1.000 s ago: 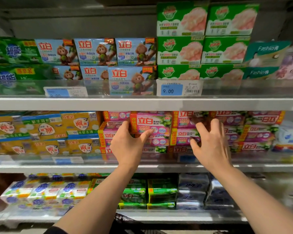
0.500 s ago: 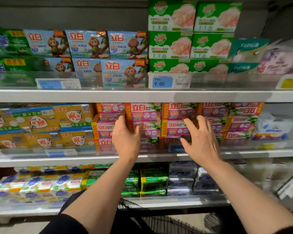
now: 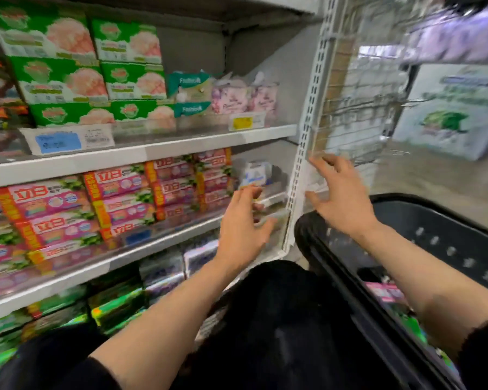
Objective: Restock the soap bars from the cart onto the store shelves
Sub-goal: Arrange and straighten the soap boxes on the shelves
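Pink soap bar packs (image 3: 119, 198) are stacked in rows on the middle shelf (image 3: 124, 260). My left hand (image 3: 244, 226) hovers in front of that shelf's right end, fingers spread and holding nothing. My right hand (image 3: 341, 192) is in the air beside the white shelf upright (image 3: 307, 136), above the rim of the black cart (image 3: 434, 243), also with spread fingers and nothing in it. Inside the cart lie pink soap packs (image 3: 386, 291) and a green pack, partly hidden by my right forearm. The picture is blurred by motion.
Green soap boxes (image 3: 90, 66) fill the upper shelf, with pink and teal packs (image 3: 231, 97) at its right end. White packs (image 3: 255, 173) stand at the right of the middle shelf. Green and purple packs (image 3: 164, 277) fill the lower shelf. A wire grid panel (image 3: 358, 88) hangs right of the upright.
Both hands have left the pink soap stack and swung right toward the cart. The view has turned right, bringing the shelf's end and the cart into sight.
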{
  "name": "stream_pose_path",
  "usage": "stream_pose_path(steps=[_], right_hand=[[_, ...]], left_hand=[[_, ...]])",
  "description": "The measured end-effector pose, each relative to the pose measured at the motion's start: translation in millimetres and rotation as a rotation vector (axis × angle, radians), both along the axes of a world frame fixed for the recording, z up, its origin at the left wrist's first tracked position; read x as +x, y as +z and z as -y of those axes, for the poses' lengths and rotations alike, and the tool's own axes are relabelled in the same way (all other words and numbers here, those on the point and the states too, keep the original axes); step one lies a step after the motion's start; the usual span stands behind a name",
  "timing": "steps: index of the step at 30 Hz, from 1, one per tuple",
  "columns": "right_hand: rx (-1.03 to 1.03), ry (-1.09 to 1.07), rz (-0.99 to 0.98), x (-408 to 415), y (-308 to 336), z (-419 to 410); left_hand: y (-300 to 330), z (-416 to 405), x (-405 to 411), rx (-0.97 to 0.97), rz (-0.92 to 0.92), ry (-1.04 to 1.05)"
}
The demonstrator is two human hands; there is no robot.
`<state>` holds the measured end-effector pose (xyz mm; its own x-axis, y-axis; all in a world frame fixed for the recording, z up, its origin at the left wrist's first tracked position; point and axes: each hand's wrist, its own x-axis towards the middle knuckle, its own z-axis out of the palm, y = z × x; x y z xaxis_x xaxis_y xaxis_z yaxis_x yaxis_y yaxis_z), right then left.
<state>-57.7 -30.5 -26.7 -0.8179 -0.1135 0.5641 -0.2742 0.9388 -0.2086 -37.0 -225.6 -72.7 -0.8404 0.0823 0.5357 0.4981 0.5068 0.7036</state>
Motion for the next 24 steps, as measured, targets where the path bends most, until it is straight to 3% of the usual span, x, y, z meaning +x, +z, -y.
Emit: stream_pose_path(steps=[3, 7, 10, 16, 24], right_hand=[[0.027, -0.165, 0.073, 40, -12, -79], [0.034, -0.326, 0.233, 84, -41, -163], [0.021, -0.429, 0.434, 105, -68, -206], [-0.044, -0.471, 0.982, 134, -103, -259], [-0.502, -0.540, 1.498, 163, -132, -278]], left_hand=[[-2, -72, 2, -0.084, 0.060, -0.233], [-12, -140, -2, -0.377, 0.086, -0.488], [-19, -178, -4, -0.651, 0.076, -0.620], [-49, -257, -10, -0.941, 0.154, -0.787], [-91, -353, 25, -1.171, 0.227, -1.062]])
